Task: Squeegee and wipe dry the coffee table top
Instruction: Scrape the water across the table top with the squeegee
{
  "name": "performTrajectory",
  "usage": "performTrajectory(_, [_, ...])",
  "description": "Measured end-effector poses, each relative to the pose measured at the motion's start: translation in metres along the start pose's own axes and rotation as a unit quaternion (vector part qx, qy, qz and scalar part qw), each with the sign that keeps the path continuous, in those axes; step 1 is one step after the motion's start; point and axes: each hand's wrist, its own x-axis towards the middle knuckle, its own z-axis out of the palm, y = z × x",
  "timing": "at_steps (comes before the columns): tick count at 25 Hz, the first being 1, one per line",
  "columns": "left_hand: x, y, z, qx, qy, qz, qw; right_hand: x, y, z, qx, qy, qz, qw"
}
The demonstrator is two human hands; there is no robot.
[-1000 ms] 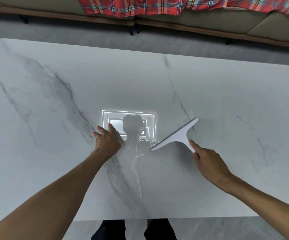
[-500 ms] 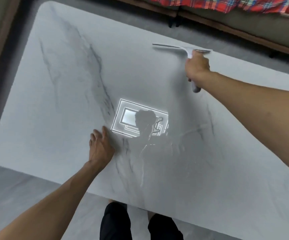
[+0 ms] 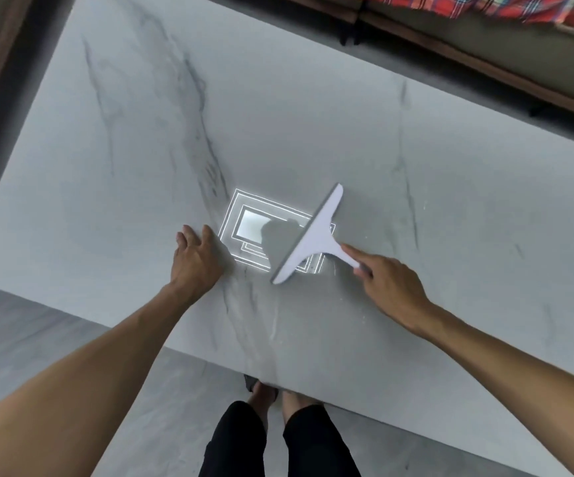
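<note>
The coffee table top (image 3: pixel 313 125), pale marble with grey veins, fills most of the frame and runs at a slant from the upper left to the lower right. The white squeegee (image 3: pixel 307 237) lies near the middle of the frame, a little right of centre. Its blade runs diagonally from the upper right down to the lower left, and its grey edge faces left and appears to meet the surface. The right hand (image 3: pixel 387 285) comes in from the lower right and is closed around the squeegee's handle, with the index finger laid straight along the shaft toward the blade. The left hand (image 3: pixel 196 259) rests palm down on the table just left of centre, fingers flat and slightly spread, holding nothing. It sits well apart from the blade. Between the two hands a bright rectangular reflection of a ceiling light (image 3: pixel 261 228) shows on the glossy surface; the blade crosses its right side. A faint pale streak (image 3: pixel 273 327) runs toward the near edge below the blade. Small bright specks lie just right of the handle; whether they are droplets cannot be told. Black trouser legs (image 3: pixel 278 442) and feet show at the bottom centre. A sofa (image 3: pixel 485 53) with a red plaid cloth (image 3: pixel 519 8) occupies the upper right.
</note>
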Motion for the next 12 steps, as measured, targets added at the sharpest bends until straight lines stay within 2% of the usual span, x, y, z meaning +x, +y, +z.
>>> performTrajectory(3, [-0.026, 0.002, 0.008, -0.03, 0.031, 0.053, 0.998, -0.049, 0.04, -0.002, -0.038, -0.014, 0.039, 0.998])
performTrajectory(7, [-0.071, -0.004, 0.026, -0.081, -0.012, 0.104, 0.991, -0.089, 0.074, -0.018, -0.071, 0.0, 0.087, 0.994])
performTrajectory(12, [-0.097, -0.024, 0.034, -0.126, 0.015, 0.069, 0.989, -0.103, 0.046, -0.025, -0.03, 0.059, 0.052, 0.996])
